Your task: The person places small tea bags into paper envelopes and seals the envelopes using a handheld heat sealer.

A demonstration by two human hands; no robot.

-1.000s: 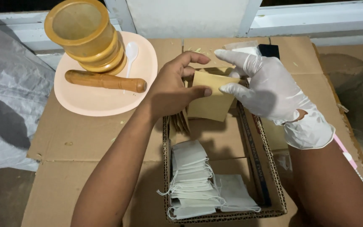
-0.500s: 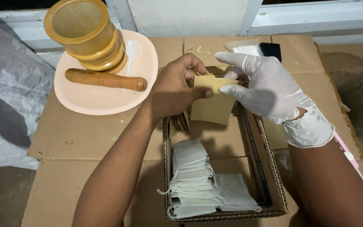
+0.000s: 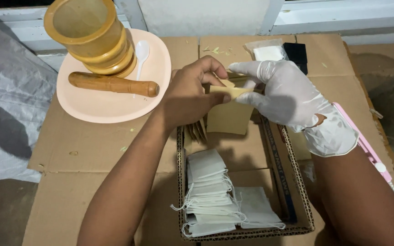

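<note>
Together, hands [image 3: 233, 93] on flat paper pouch [image 3: 229, 116]

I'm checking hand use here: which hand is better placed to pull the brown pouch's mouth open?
Probably the right hand: its gloved fingertips sit at the top edge of the pouch, where the mouth is. The left hand pinches the pouch's left side, steadying it above the box.

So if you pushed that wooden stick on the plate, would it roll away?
Probably a little. The wooden pestle is round and lies on its side on the peach plate, so a sideways push would likely roll it. One end looks thicker, so it may curve rather than roll straight. The plate's raised rim might stop it. It looks solid, stiff and fairly heavy for its size.
</note>
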